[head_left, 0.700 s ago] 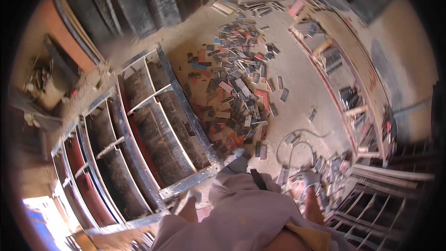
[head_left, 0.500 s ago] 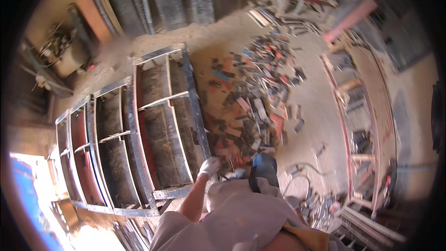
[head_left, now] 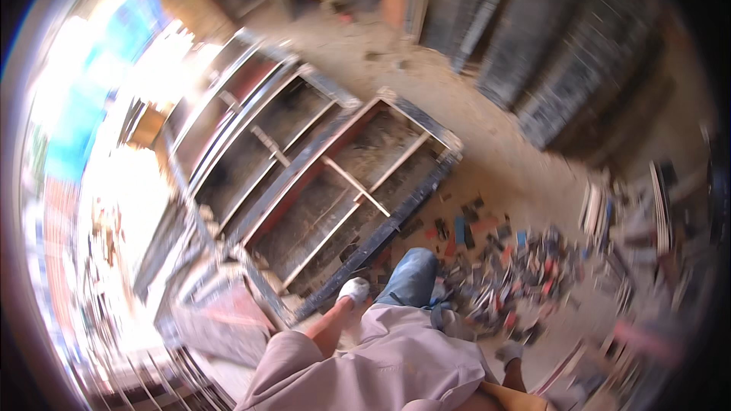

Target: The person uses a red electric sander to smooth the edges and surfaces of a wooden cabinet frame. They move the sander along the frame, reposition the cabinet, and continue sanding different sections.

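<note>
In a white glove, my left hand [head_left: 354, 290] is beside my thigh, close to the dark near edge of a wooden panel frame [head_left: 367, 250]. Whether it touches that edge, or holds anything, I cannot tell through the blur. The frame is long, with dark outer rails, pale inner battens and dark and reddish boards. My right hand [head_left: 509, 352], in a light glove, hangs low on the other side of my body, above the floor by the scrap pile. Its fingers are too small and smeared to read.
Wood offcuts [head_left: 502, 278] in black, red and blue lie in a heap on the dusty floor at the right. Dark panels [head_left: 582, 61] lean at the back. Stacked boards [head_left: 594, 209] stand far right. Bright daylight comes in at the left.
My view has swung left, so the panel frame now slants and the offcuts sit lower right. One knee is forward. My right hand now shows more plainly at my side.
</note>
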The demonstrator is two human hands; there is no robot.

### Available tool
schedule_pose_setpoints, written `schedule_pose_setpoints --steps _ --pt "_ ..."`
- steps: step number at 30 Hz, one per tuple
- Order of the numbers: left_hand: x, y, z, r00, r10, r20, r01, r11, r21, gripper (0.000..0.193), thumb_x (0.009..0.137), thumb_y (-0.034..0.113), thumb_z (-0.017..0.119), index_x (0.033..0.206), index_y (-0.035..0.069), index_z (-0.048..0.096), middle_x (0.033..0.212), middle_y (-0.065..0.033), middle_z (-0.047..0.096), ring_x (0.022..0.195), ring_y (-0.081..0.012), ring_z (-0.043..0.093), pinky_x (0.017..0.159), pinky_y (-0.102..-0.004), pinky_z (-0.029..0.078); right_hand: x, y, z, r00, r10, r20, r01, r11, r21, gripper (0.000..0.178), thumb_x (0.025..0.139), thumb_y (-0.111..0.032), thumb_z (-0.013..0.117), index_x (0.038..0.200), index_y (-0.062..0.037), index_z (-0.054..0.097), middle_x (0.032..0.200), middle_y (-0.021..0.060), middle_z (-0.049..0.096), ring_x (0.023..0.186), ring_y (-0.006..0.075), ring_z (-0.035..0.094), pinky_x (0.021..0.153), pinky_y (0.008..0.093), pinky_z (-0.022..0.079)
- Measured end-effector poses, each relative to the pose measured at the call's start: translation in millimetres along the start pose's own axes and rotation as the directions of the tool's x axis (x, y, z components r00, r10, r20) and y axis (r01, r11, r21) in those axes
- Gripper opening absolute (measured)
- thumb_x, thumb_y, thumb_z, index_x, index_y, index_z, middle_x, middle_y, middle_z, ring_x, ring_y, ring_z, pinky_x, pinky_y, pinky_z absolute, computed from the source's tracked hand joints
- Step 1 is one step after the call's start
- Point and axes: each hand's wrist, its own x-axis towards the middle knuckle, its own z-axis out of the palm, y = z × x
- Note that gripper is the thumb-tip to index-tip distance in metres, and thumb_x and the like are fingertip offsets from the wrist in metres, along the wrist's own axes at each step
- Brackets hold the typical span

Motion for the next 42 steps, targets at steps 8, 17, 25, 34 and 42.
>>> schedule_pose_setpoints --steps 8,17,25,34,42 --pt "19.8 23.7 88.2 0.781 -0.616 -0.104 0.593 0.783 -0.188 0.027 0.085 0.028 0.059 0.093 0.010 0.077 0.098 -0.0171 0.073 0.094 -0.0361 0.070 0.083 -0.0449 0.056 66.8 -554.6 296.4 0.963 -0.242 0.115 0.268 0.838 -0.476 0.015 0.092 -0.028 0.051 0.084 -0.0148 0.054 0.057 0.0039 0.051 0.041 0.0169 0.048 0.036 0.0338 0.041" --pt "115.3 339.8 -18.2 0.806 -0.502 -0.314 0.009 0.540 -0.842 0.035 0.094 0.032 0.059 0.120 0.008 0.066 0.111 -0.0112 0.071 0.098 -0.0223 0.068 0.087 -0.0345 0.053 201.3 -645.4 668.2 0.911 -0.046 0.409 0.411 0.175 -0.895 0.038 0.100 -0.041 0.052 0.112 -0.0053 0.057 0.074 0.0073 0.063 0.052 0.0160 0.056 0.045 0.0316 0.047" --pt "135.3 493.9 103.1 0.109 -0.945 0.308 0.122 -0.295 -0.948 0.028 0.091 0.023 0.063 0.110 0.004 0.068 0.099 -0.0125 0.071 0.088 -0.0185 0.066 0.080 -0.0352 0.053 345.3 -601.5 901.6 0.824 0.015 0.567 0.466 -0.588 -0.661 0.062 0.097 -0.060 0.046 0.110 -0.0033 0.067 0.098 0.0141 0.068 0.086 0.0268 0.065 0.075 0.0405 0.053" --pt "208.2 834.1 129.6 0.299 -0.559 0.773 0.273 -0.726 -0.631 0.033 0.093 0.029 0.056 0.108 0.004 0.071 0.104 -0.0173 0.071 0.094 -0.0248 0.066 0.089 -0.0407 0.051 456.1 -544.2 1011.0 0.862 -0.140 0.488 0.390 -0.432 -0.813 0.068 0.087 -0.066 0.061 0.101 0.0009 0.066 0.101 0.0185 0.068 0.089 0.0293 0.062 0.078 0.0459 0.048" --pt "295.1 828.7 126.6 0.330 -0.674 0.661 0.261 -0.608 -0.750 0.025 0.096 0.027 0.061 0.111 0.008 0.068 0.104 -0.0133 0.070 0.098 -0.0238 0.065 0.087 -0.0378 0.052 434.5 -532.1 981.6 0.688 -0.563 0.457 0.156 -0.500 -0.852 0.092 0.077 -0.067 0.069 0.138 0.0004 0.051 0.137 0.0261 0.055 0.129 0.0373 0.053 0.106 0.0463 0.044"
